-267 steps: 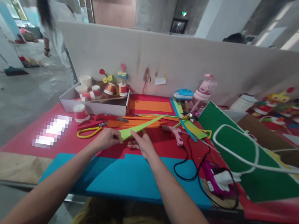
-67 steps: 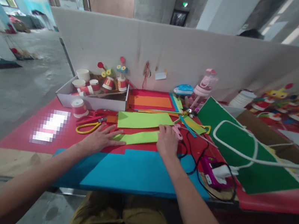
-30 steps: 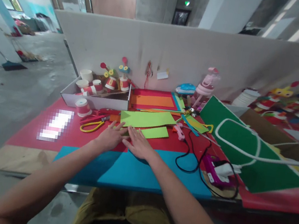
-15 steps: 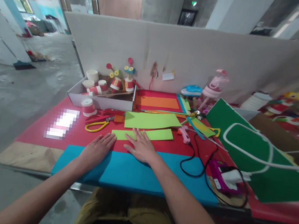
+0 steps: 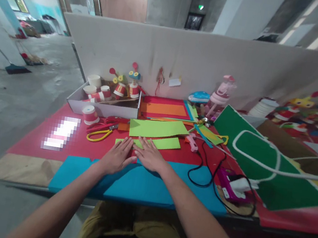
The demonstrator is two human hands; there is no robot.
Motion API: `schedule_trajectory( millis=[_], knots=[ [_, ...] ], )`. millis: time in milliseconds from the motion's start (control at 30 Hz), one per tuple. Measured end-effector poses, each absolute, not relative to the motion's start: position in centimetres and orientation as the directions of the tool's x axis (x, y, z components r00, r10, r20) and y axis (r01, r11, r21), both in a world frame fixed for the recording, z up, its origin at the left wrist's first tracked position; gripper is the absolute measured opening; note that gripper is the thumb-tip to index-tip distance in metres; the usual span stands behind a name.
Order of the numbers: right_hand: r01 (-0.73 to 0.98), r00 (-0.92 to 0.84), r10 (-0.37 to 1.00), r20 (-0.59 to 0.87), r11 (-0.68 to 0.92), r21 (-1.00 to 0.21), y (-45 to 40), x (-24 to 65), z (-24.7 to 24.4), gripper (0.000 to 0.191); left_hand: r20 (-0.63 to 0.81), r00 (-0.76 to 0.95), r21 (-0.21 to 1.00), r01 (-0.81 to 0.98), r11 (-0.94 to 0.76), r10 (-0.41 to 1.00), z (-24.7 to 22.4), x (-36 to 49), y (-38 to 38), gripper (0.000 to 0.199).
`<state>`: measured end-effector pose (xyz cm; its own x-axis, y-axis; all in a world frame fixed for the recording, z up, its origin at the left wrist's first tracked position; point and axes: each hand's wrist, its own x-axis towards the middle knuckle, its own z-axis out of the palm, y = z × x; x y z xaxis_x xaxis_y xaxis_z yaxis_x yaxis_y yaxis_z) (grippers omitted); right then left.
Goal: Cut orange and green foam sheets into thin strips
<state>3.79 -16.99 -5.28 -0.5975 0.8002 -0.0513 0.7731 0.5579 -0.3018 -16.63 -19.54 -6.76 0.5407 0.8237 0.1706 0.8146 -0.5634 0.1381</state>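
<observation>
My left hand [image 5: 117,157] lies flat, its fingertips on the left part of a narrow green paper strip [image 5: 168,144] and its thumb stretched toward the other hand. Beside it my right hand [image 5: 150,156] rests palm down with fingers spread, its fingertips on the same strip. The two hands nearly touch. Just behind the strip lies a wider green sheet [image 5: 159,128]. Under my wrists is a blue sheet [image 5: 136,184] along the table's front edge. Yellow-handled scissors [image 5: 98,135] lie left of the strip, near a red-and-white paper cup [image 5: 89,115].
A white box [image 5: 118,111] with cups and cup figures stands at the back left. On the right are a pink glue gun [image 5: 192,143], its black cord, a purple power strip [image 5: 231,188] and a leaning green board [image 5: 275,165]. A partition [image 5: 122,45] stands behind.
My left hand has moved right, closer to my right hand, and its thumb has spread out. The whole view has shifted slightly; my right hand remains on the strip.
</observation>
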Motion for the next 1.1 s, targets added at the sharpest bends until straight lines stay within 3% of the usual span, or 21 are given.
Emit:
schedule_trajectory(
  millis=[233, 600, 700, 767, 833, 933, 1100],
  knots=[
    [0.880, -0.427, 0.901, -0.074, 0.395, -0.265, -16.4, 9.2, -5.9, 0.074, 0.165, 0.552, 0.003, 0.828, -0.560, 0.817, -6.8, -19.6, -20.0, 0.078],
    [0.964, -0.168, 0.981, -0.093, 0.144, -0.222, -16.8, 13.8, -5.9, 0.097, 0.156, 0.501, -0.068, 0.865, -0.497, 0.851, -6.4, -23.6, -21.3, 0.079],
    [0.973, -0.081, 0.996, -0.031, 0.072, -0.221, -16.9, 13.6, -5.1, 0.101, 0.165, 0.487, -0.055, 0.873, -0.485, 0.858, -5.2, -23.3, -21.0, 0.072],
    [0.957, -0.123, 0.989, 0.076, 0.139, -0.256, -17.0, 12.2, -4.4, 0.098, 0.196, 0.493, -0.042, 0.868, -0.495, 0.848, -4.3, -22.3, -20.3, 0.061],
    [0.889, -0.302, 0.942, 0.144, 0.333, -0.314, -17.0, 10.0, -3.8, 0.087, 0.199, 0.512, -0.023, 0.855, -0.519, 0.835, -3.7, -20.9, -19.5, 0.049],
    [0.708, -0.607, 0.789, 0.093, 0.590, -0.387, -16.7, 6.9, -3.6, 0.070, 0.139, 0.584, 0.042, 0.803, -0.594, 0.800, -3.1, -19.1, -18.5, 0.043],
    [0.740, -0.617, 0.787, 0.001, 0.580, -0.342, -16.5, 5.3, -4.9, 0.067, 0.124, 0.670, 0.235, 0.696, -0.678, 0.732, -2.1, -19.9, -17.1, 0.043]
  ],
)
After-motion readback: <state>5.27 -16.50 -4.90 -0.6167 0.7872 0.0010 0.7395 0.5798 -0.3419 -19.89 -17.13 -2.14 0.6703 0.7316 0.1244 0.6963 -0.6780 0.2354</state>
